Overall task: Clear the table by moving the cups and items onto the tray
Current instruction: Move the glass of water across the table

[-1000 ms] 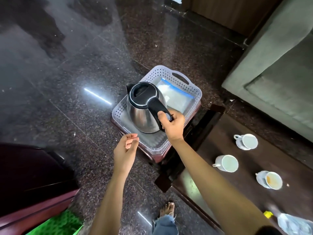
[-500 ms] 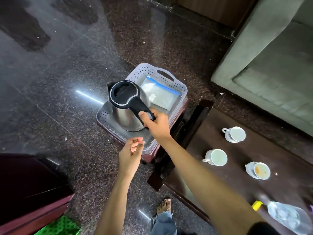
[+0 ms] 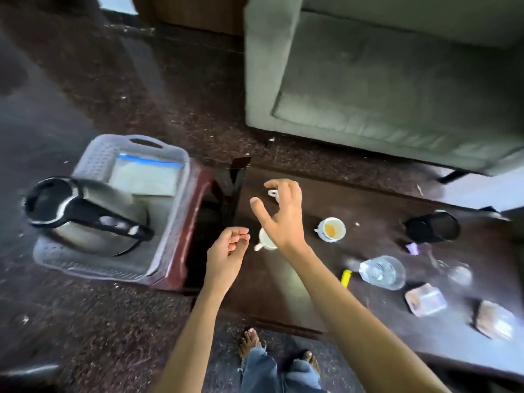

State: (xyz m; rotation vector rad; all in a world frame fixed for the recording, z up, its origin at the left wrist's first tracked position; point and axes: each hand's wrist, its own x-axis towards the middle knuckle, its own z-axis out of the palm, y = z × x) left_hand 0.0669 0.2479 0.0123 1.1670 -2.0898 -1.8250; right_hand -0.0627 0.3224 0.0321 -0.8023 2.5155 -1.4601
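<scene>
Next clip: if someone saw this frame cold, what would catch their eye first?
The steel kettle with its black handle, standing in the pale perforated tray at the left, draws the eye first. Next is the right hand, fingers spread above two white cups at the dark table's left end, with the left hand loosely curled beside it. A tea-stained cup sits just to their right.

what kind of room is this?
Likely a home living room: a grey sofa, a low dark coffee table with a used teacup, and a kettle in a tray.
</scene>
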